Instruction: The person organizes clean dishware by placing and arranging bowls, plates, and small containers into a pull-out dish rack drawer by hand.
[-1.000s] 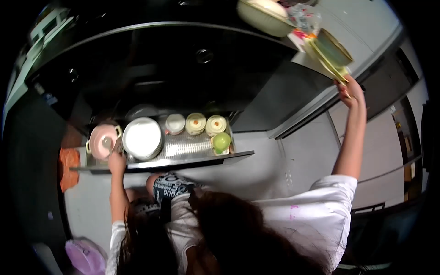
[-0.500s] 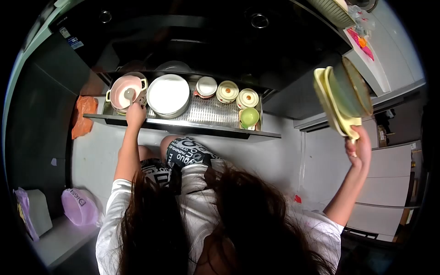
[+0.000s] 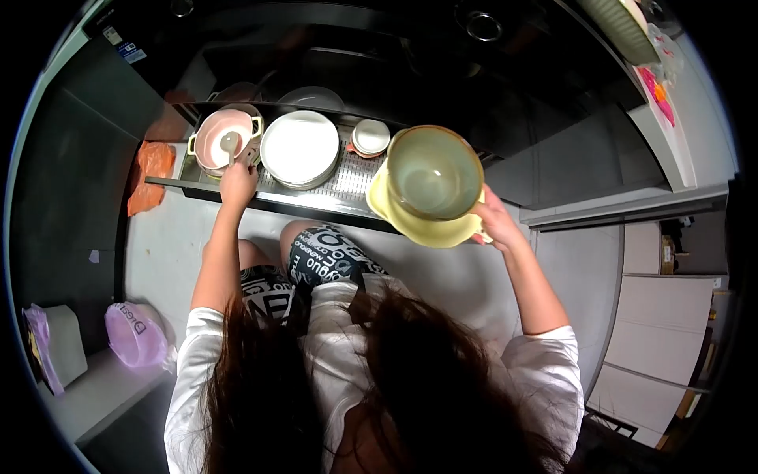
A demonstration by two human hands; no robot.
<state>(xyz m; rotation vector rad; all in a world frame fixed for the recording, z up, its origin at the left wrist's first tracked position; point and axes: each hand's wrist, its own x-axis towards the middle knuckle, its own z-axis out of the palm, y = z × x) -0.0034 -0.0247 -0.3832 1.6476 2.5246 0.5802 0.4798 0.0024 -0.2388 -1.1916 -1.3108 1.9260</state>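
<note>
At the drawer's left end, my left hand [image 3: 238, 183] is closed on the handle of a pale spoon [image 3: 229, 143]. The spoon's head rests in a pink bowl [image 3: 210, 150] with yellow side handles. My right hand [image 3: 499, 223] grips the edge of a yellow dish [image 3: 430, 231] at its right side. A deep grey-green bowl [image 3: 436, 170] with a brown rim sits on that dish, above the drawer's right part. Beside the pink bowl is a stack of white plates [image 3: 300, 148]. A small stack of white dishes [image 3: 370, 137] stands left of the held bowl.
The pulled-out drawer [image 3: 316, 199] has a perforated metal floor. Its right end is hidden behind the held dishes. An orange bag [image 3: 150, 178] lies left of it. A purple-lined bin [image 3: 136, 335] stands at lower left. Bags lie on the counter [image 3: 671, 150] at upper right.
My right hand has brought the yellow dishware and grey-green bowl from the far right to over the drawer, turning them level. My left hand stays on the spoon.
</note>
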